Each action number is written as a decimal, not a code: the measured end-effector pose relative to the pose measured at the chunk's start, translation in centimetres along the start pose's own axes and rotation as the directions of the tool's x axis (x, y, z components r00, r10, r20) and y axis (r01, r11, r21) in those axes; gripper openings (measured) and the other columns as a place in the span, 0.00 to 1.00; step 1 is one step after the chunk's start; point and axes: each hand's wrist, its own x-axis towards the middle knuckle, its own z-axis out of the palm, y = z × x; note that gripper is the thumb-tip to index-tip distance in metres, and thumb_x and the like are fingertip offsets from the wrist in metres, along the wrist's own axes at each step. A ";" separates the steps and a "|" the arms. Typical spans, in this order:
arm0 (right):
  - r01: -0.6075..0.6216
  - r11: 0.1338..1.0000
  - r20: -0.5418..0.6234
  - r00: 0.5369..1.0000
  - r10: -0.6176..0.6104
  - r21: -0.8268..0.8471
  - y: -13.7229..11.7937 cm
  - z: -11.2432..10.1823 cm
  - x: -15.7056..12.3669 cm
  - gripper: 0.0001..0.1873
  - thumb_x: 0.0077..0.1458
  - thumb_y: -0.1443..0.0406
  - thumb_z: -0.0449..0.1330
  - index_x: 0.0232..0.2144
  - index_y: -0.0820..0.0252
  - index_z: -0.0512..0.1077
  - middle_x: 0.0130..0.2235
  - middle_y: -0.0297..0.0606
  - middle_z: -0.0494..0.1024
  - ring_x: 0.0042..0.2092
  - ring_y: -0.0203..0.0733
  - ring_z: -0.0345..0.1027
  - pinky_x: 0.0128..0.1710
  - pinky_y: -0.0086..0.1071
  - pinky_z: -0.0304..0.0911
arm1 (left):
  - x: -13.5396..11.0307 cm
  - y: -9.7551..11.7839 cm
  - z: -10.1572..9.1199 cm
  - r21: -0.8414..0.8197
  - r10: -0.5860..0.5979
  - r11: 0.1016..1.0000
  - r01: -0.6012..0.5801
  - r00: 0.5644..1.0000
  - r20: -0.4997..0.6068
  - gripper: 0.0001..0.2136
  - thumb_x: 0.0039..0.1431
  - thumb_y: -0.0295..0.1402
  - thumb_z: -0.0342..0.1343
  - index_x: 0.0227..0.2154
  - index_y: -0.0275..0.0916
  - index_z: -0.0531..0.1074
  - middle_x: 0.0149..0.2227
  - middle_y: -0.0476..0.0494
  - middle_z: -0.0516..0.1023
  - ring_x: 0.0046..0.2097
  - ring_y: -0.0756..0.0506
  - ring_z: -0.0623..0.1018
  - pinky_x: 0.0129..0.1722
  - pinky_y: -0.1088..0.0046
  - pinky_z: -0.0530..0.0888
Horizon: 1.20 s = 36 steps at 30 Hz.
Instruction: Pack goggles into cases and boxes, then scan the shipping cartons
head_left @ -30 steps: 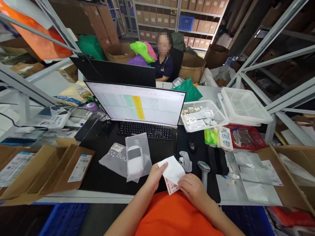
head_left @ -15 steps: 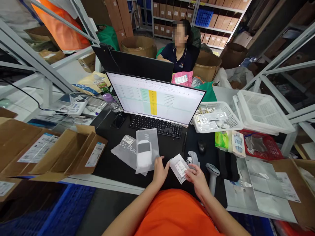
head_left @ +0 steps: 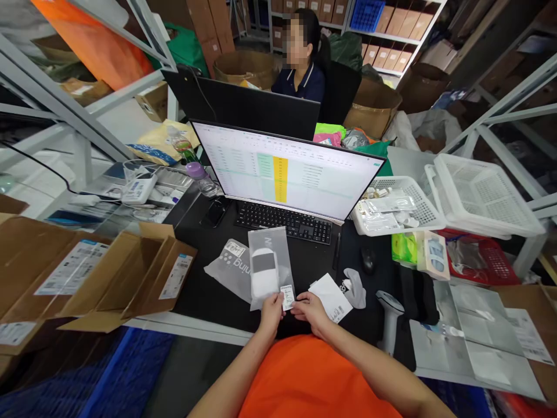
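Note:
A small white printed label (head_left: 287,298) is pinched between both hands at the desk's front. My left hand (head_left: 271,314) has closed fingers at its lower left corner, and my right hand (head_left: 310,312) grips its right edge. Just behind the label lies a frosted zip bag (head_left: 282,255) with folded white socks (head_left: 263,281) inside, a dark patch on them. Partly under that bag is another frosted bag (head_left: 224,270) with printed letters. To the right of my right hand rests a white label sheet (head_left: 329,290), beside a crumpled grey-white bag (head_left: 357,288).
A monitor (head_left: 296,168), keyboard (head_left: 282,222) and mouse (head_left: 368,259) stand behind. At right are a barcode scanner (head_left: 390,313) and white baskets (head_left: 429,212); at left, open cardboard boxes (head_left: 126,261). A person (head_left: 300,69) sits beyond the monitors.
The small label has come over the bag of socks, now between both hands. The white sheet, earlier in my right hand, lies on the desk. My right hand moved left.

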 end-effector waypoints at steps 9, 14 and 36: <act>0.016 0.991 -0.005 1.000 -0.017 -0.135 -0.7 1.0 4.0 0.21 0.46 0.49 0.68 0.25 0.60 0.71 0.20 0.29 0.72 0.21 0.33 0.66 0.23 0.27 0.61 | 3.0 1.4 -0.9 0.276 0.052 0.960 -0.051 0.999 0.003 0.20 0.62 0.48 0.45 0.21 0.42 0.68 0.16 0.49 0.68 0.23 0.43 0.72 0.27 0.70 0.62; 0.147 0.957 -0.022 0.987 -0.157 -0.251 -0.6 0.8 5.4 0.19 0.48 0.52 0.66 0.19 0.58 0.70 0.18 0.29 0.70 0.22 0.35 0.63 0.24 0.28 0.58 | 3.1 1.8 -0.8 0.362 -0.021 0.932 0.011 1.000 0.024 0.24 0.66 0.49 0.42 0.22 0.42 0.70 0.15 0.48 0.69 0.22 0.42 0.74 0.27 0.69 0.65; 0.251 0.790 -0.003 0.952 -0.305 -0.559 -0.3 0.9 7.1 0.14 0.56 0.60 0.60 0.23 0.58 0.78 0.25 0.34 0.79 0.28 0.40 0.70 0.30 0.30 0.58 | 4.5 3.7 -0.6 0.757 -0.053 0.650 0.064 0.998 -0.038 0.23 0.70 0.43 0.42 0.37 0.37 0.80 0.40 0.30 0.83 0.44 0.34 0.81 0.36 0.66 0.67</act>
